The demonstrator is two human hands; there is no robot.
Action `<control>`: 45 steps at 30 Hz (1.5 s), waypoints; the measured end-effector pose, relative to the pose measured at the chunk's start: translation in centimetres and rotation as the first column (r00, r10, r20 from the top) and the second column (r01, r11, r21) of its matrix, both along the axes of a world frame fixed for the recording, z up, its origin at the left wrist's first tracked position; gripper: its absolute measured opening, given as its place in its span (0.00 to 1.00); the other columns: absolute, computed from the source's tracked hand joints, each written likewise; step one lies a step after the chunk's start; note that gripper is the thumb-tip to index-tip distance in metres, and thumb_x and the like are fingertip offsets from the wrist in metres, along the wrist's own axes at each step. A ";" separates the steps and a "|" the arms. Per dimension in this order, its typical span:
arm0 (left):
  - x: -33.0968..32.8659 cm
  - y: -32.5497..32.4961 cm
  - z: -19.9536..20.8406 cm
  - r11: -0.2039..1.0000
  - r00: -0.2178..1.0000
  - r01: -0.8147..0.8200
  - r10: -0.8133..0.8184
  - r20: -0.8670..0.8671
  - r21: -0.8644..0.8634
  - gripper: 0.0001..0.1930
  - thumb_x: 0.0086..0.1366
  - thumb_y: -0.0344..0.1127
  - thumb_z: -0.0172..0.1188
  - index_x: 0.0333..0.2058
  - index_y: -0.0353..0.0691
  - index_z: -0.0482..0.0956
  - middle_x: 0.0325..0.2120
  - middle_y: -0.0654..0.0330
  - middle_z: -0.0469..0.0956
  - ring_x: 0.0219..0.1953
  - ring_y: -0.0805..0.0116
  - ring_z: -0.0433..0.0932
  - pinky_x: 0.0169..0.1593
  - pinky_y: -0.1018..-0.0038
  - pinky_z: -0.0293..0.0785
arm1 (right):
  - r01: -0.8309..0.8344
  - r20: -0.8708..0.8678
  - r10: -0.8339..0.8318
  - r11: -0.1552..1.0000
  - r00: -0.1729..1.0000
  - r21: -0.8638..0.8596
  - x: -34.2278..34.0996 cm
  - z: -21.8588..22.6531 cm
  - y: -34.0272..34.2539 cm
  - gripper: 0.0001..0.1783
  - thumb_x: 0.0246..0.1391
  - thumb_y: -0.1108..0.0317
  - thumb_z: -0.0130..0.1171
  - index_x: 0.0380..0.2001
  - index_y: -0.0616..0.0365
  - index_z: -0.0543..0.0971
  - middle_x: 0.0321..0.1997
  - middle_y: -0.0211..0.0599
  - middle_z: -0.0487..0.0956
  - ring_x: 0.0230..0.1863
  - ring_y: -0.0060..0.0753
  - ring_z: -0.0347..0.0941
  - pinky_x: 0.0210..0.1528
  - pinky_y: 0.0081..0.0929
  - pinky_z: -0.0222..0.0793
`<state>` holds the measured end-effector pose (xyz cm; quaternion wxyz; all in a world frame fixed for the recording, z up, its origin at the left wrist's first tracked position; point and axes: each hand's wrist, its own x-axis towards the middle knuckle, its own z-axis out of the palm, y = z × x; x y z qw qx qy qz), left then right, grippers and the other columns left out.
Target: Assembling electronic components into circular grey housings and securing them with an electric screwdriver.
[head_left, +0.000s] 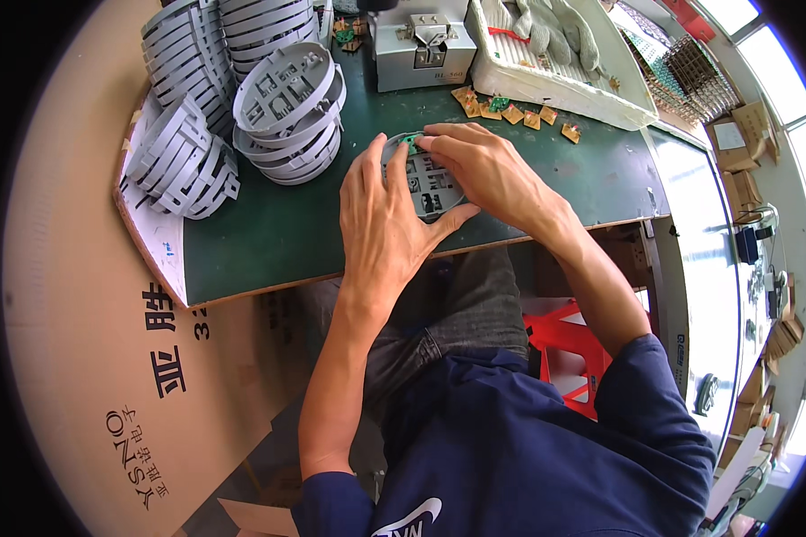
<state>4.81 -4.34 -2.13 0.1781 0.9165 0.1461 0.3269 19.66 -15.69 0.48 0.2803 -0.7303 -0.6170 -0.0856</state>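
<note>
A round grey plastic housing with moulded slots lies on the green table top between my hands. At its far edge sits a small green circuit board, partly covered by my fingers. My left hand wraps round the housing's left side, its fingertips at the board and its thumb along the near rim. From the right, my right hand curls over the far rim, fingertips pressed at the board. The fingers of both hands hide part of the rim and board.
Stacks of grey round housings stand at the left. Several small circuit boards lie beyond my hands, near a silver metal case. A white tray at the far right holds gloves. A large cardboard box stands left of the table.
</note>
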 end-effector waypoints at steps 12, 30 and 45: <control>-0.1 0.6 -0.3 0.995 0.998 0.044 -0.040 0.042 -0.088 0.48 0.52 0.60 0.76 0.62 0.31 0.69 0.61 0.44 0.70 0.60 0.44 0.71 0.64 0.52 0.68 | -0.120 -0.062 0.114 0.989 0.992 -0.089 2.1 1.6 0.5 0.17 0.59 0.74 0.63 0.52 0.61 0.82 0.53 0.48 0.83 0.52 0.51 0.81 0.53 0.40 0.80; -0.3 0.9 -0.4 0.975 0.998 0.062 -0.054 0.042 -0.214 0.52 0.48 0.54 0.81 0.63 0.30 0.64 0.62 0.45 0.70 0.63 0.46 0.70 0.67 0.55 0.65 | -0.208 0.375 0.375 0.886 0.848 -0.415 4.6 4.9 3.2 0.33 0.56 0.72 0.60 0.66 0.38 0.75 0.39 0.37 0.83 0.38 0.45 0.85 0.39 0.39 0.85; -0.5 1.1 -0.1 0.936 0.988 0.135 -0.102 0.116 -0.325 0.51 0.43 0.46 0.85 0.59 0.36 0.61 0.55 0.48 0.75 0.59 0.46 0.73 0.63 0.55 0.69 | -0.274 0.323 0.453 0.838 0.831 -0.472 5.4 5.1 3.6 0.25 0.55 0.70 0.62 0.58 0.38 0.81 0.37 0.38 0.81 0.37 0.48 0.84 0.36 0.40 0.82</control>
